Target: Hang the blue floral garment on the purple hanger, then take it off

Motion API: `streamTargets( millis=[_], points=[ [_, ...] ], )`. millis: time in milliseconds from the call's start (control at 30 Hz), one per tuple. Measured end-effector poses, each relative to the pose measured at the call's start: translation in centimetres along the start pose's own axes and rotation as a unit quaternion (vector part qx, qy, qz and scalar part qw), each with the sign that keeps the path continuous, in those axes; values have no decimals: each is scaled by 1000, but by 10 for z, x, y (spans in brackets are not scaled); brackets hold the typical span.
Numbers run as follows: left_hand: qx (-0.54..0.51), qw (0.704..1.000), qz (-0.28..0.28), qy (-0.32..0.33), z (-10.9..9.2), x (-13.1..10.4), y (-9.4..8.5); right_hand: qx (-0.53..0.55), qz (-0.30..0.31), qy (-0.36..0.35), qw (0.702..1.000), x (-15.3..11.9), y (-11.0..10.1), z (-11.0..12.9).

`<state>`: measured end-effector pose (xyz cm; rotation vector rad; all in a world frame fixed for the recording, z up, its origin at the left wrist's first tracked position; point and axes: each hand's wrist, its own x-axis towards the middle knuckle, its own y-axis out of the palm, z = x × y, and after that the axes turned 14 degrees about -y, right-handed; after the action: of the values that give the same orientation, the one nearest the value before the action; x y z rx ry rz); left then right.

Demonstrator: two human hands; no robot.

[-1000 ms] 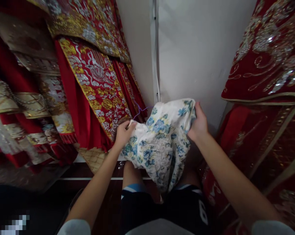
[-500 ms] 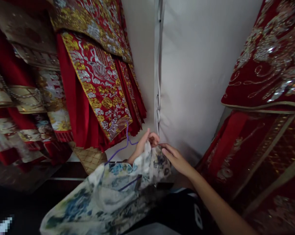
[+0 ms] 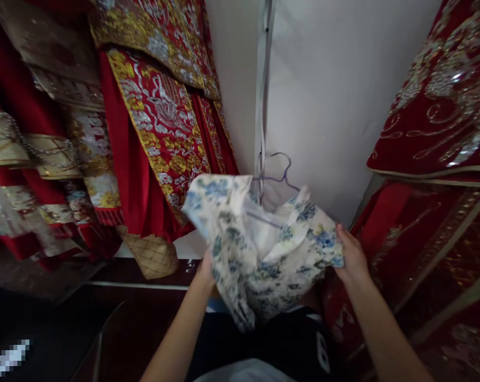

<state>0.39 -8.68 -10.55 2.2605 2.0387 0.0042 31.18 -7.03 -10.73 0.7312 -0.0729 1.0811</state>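
Note:
A white garment with blue and green flowers [image 3: 272, 270] hangs spread on a thin purple hanger [image 3: 285, 178], whose hook stands up above the neckline. Part of the hanger's bar shows through the neck opening. At the garment's left edge, my left hand [image 3: 207, 270] is closed on the cloth, its fingers partly hidden behind it. My right hand [image 3: 350, 252] grips the garment's right sleeve edge, with the fingertips near the cuff.
Red garments with gold and silver embroidery [image 3: 164, 122] hang at the left. More beaded red garments [image 3: 443, 122] hang at the right. Between them, white cables [image 3: 262, 106] run down the pale wall [image 3: 319, 95].
My hands have moved apart to the garment's two sides. The garment has been raised and spread, and its hanger has shifted right with the hook upright.

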Motion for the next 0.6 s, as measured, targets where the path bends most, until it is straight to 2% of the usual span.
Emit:
streamTargets(
  millis=[67,167,267,333,500,600],
  points=[
    [-73,997,12,-9,15,-4,-9,10,-22,-22,999,21,4,1],
    [-160,987,1,7,30,-6,-11,26,-21,-29,999,42,25,2],
    [-155,987,-37,28,39,-6,-7,36,0,-37,999,49,48,4],
    [-159,985,-57,22,44,-6,-6,33,17,-38,999,48,56,5],
    [-188,975,-114,-27,58,-12,-6,-23,91,-9,996,42,51,13],
    [-160,981,-110,-19,65,-21,-1,-94,80,-36,992,40,37,13]
  ],
)
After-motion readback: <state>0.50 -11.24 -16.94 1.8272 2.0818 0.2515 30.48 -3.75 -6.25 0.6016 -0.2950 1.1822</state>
